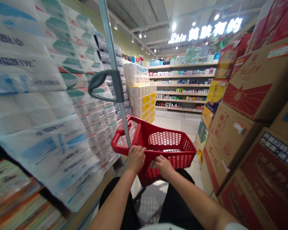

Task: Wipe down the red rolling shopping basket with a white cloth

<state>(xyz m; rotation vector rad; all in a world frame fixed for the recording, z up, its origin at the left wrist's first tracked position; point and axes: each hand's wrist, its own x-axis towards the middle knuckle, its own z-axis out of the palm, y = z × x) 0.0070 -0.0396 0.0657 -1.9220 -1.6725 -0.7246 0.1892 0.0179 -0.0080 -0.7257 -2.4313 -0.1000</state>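
A red plastic shopping basket (pixel 169 154) with a slotted wall is right in front of me, and I see nothing inside it. Its tall grey pull handle (pixel 122 118) rises at the left end, with a dark grey loop grip (pixel 103 86) partway up. My left hand (pixel 136 157) is closed over the near rim, beside the foot of the pull handle. Lower on the near side wall, my right hand (pixel 163 166) has its fingers curled against the basket. Its fingertips are partly hidden, and I cannot make out what lies between them.
Wrapped packs of tissue paper (pixel 36 83) are stacked high on the left. Cardboard boxes (pixel 232 131) form a wall on the right. Shelves (pixel 180 84) of small goods stand at the back, beyond the pale tiled floor (pixel 172 123).
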